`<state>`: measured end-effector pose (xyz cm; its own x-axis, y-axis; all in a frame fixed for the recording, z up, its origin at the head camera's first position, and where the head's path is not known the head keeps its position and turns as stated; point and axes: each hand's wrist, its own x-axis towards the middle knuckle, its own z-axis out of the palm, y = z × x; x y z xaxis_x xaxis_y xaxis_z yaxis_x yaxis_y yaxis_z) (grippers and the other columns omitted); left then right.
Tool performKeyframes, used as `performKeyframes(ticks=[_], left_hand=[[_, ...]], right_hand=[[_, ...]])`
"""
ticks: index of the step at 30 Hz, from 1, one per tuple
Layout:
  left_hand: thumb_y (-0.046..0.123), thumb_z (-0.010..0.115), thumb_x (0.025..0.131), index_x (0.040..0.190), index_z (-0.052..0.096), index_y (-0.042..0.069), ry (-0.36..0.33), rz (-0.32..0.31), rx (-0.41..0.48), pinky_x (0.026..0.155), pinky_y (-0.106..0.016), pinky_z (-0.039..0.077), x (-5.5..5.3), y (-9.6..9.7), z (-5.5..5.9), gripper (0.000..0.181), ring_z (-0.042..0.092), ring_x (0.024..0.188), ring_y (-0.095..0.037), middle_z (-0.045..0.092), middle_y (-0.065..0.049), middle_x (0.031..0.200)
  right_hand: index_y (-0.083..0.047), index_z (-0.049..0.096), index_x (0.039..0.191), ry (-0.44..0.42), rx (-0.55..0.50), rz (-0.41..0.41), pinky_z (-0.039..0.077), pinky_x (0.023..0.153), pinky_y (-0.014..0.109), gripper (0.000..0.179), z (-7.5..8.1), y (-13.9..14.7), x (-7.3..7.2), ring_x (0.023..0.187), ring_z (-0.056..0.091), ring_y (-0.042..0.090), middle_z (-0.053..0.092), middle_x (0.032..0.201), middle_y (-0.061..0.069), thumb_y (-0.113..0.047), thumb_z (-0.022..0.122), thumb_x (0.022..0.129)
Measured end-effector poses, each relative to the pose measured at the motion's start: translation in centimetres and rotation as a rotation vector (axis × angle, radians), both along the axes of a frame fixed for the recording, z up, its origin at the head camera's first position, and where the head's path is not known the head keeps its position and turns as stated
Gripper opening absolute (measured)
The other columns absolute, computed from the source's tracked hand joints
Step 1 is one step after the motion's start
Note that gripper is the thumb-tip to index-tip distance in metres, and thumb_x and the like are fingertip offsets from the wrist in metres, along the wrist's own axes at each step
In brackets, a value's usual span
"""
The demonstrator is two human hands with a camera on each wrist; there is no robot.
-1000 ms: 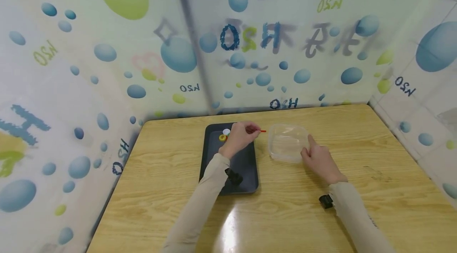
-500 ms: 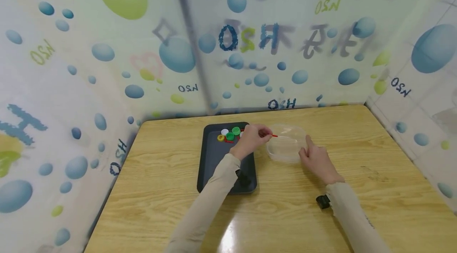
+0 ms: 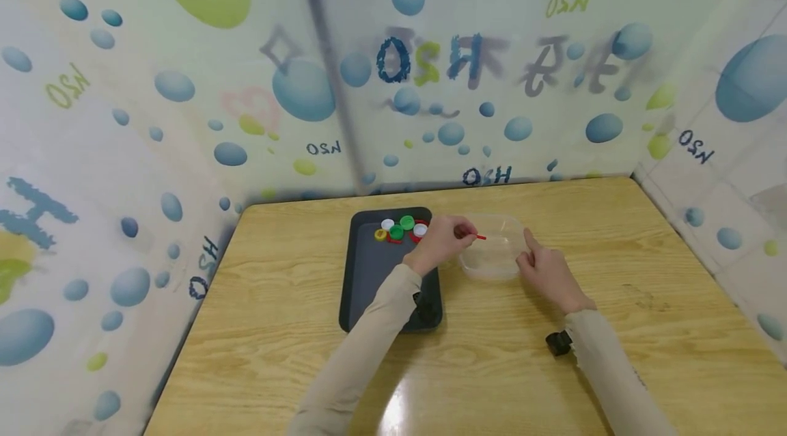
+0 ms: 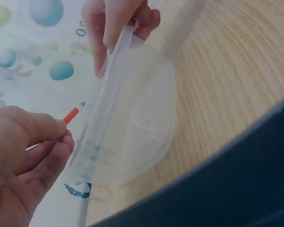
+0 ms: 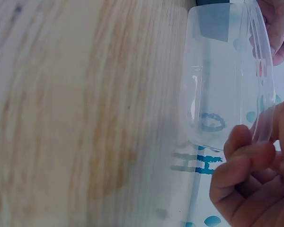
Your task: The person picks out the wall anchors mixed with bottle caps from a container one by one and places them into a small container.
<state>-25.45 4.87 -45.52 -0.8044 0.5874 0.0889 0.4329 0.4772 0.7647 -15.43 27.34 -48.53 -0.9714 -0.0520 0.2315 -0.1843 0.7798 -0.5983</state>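
Note:
My left hand [image 3: 444, 241] pinches a short, thin red stick [image 3: 481, 237] between thumb and fingertips. In the head view the stick overlaps the left side of a clear plastic container [image 3: 492, 266]; the left wrist view shows the stick [image 4: 72, 114] just beside the container's rim. My right hand [image 3: 550, 275] grips the container's right rim, thumb and fingers on either side of the wall. Seen from the right wrist, the fingers [image 5: 239, 163] curl at the rim of the container [image 5: 217, 85]. Part of the stick is hidden in my left fingers.
A dark rectangular tray [image 3: 371, 285] lies left of the container, under my left forearm. At its far end are green caps [image 3: 407, 222], white caps [image 3: 387, 224], a yellow cap [image 3: 380, 235] and several red pieces [image 3: 395, 241]. A patterned wall [image 3: 424, 142] borders the wooden table [image 3: 277, 299].
My left hand has moved right with the red stick, from above the tray to over the container's left side, uncovering the caps. My right hand keeps its grip on the rim.

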Motion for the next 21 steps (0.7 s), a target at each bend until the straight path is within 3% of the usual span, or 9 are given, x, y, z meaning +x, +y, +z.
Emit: performKeyframes(ticks=[15, 21], left_hand=[[0.015, 0.068, 0.098, 0.103, 0.075, 0.009, 0.012, -0.031, -0.051, 0.071, -0.016, 0.052, -0.10, 0.48, -0.63, 0.010, 0.063, 0.082, -0.008, 0.073, -0.003, 0.097], [0.013, 0.068, 0.098, 0.110, 0.075, 0.004, 0.031, -0.061, -0.081, 0.072, -0.016, 0.052, -0.12, 0.51, -0.52, 0.016, 0.065, 0.085, -0.010, 0.073, -0.004, 0.098]], right_hand=[[0.014, 0.031, 0.151, -0.064, -0.009, 0.015, 0.024, 0.043, 0.022, 0.057, 0.71, -0.13, -0.09, 0.044, 0.019, 0.003, 0.031, 0.051, -0.007, -0.007, 0.043, 0.100], [0.014, 0.030, 0.151, -0.058, -0.015, 0.017, 0.024, 0.042, 0.022, 0.057, 0.56, -0.08, -0.08, 0.043, 0.019, 0.004, 0.032, 0.050, -0.007, -0.006, 0.043, 0.100]])
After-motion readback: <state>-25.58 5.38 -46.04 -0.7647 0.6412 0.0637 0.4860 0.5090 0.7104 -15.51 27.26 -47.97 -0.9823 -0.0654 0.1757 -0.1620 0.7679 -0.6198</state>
